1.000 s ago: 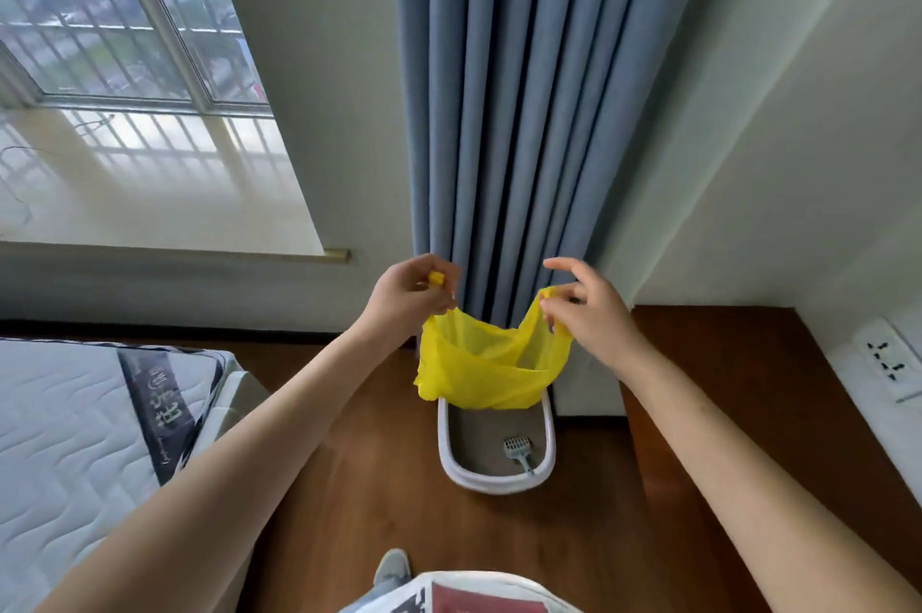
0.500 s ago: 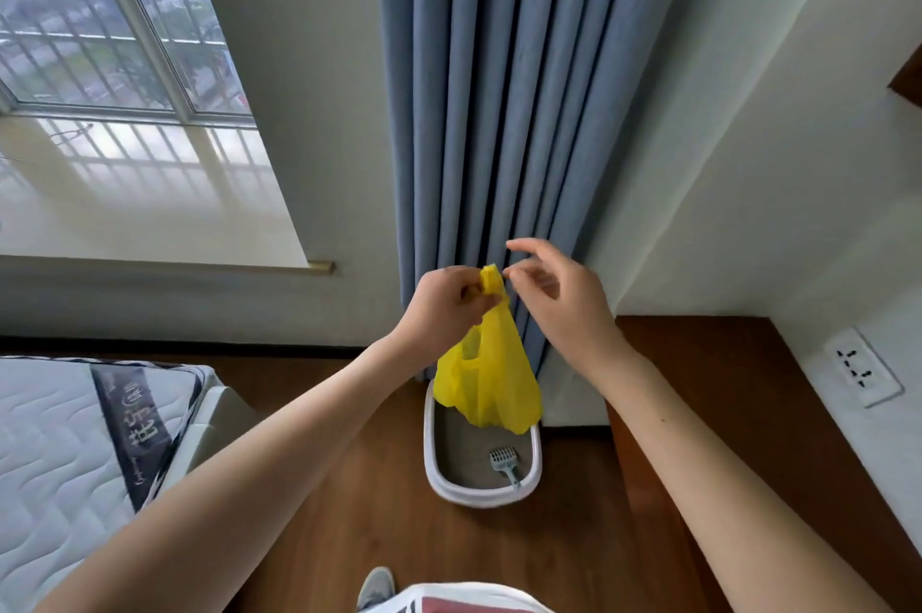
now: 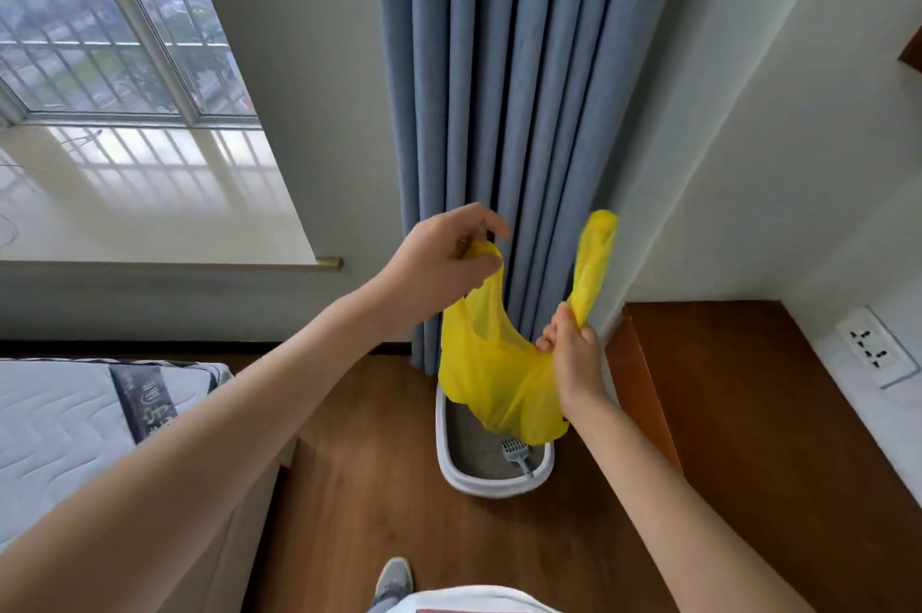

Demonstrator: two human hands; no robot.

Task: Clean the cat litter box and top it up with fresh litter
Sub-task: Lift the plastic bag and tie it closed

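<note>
My left hand (image 3: pixel 444 258) and right hand (image 3: pixel 574 353) pinch the thin, crumpled yellow bag's (image 3: pixel 494 378) handles; it sags between my fingers.

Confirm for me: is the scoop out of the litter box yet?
No. The scoop lies inside the litter box on the litter, while both the left hand and right hand grip the yellow bag.

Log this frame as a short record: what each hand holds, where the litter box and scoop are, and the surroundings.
left hand: pinches one handle of the yellow bag
right hand: grips the bag's other handle, its end sticking up
litter box: on the wood floor by the blue curtain, partly hidden by the bag
scoop: lying in the litter
nearby: mattress at left
</note>
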